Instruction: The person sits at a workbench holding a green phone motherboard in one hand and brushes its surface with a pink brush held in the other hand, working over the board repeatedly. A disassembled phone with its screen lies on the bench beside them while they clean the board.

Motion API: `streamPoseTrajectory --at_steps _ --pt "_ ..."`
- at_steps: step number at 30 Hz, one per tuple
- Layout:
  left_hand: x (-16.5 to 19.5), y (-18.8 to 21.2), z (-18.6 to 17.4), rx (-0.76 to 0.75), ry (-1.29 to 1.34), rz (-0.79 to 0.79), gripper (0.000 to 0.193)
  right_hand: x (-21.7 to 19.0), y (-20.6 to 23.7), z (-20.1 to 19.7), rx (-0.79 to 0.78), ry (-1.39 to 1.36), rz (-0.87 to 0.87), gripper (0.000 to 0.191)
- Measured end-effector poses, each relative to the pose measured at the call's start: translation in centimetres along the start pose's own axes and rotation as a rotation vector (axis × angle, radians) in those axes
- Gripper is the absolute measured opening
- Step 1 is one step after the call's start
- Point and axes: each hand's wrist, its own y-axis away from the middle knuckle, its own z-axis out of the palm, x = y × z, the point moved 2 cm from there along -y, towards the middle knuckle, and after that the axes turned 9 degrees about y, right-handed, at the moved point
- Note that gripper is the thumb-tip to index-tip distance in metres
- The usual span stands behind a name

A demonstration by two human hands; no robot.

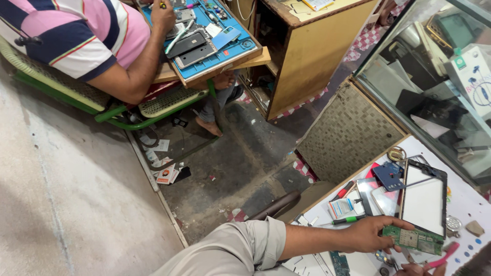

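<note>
Green circuit board (413, 239) sits at the white worktable's (463, 207) near edge, pinched in the left hand (369, 234), thumb on top and fingers underneath. Right hand (417, 269) is mostly cut off, so can't tell its fingers. White earphone box (473, 76) behind glass, small white packet (341, 208) beside a green-handled screwdriver (349, 220).

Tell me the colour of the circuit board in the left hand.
Green, seen in the head view: the circuit board held by the left hand.

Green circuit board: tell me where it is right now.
In the head view, lower right: the green circuit board is pinched in the left hand, just below the tablet frame on the white worktable.
</note>
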Motion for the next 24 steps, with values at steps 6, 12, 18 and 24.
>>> streamPoseTrajectory --at_steps 6,12,18,24 --pt "0.0 0.0 0.1 0.001 -0.076 -0.003 0.051 -0.3 -0.1 -0.3 0.01 0.006 -0.023 0.026" --pt "-1.2 -0.6 -0.2 -0.019 -0.059 -0.026 0.05 -0.1 0.5 0.1 0.05 0.01 -0.053 0.025" --pt "-2.3 -0.4 -0.4 -0.032 -0.077 -0.029 0.048 0.8 0.9 0.0 0.073 0.047 -0.089 0.025" --pt "-1.9 0.1 -0.1 -0.075 -0.167 -0.013 0.043 0.9 1.9 0.1 0.108 0.126 -0.178 0.025"
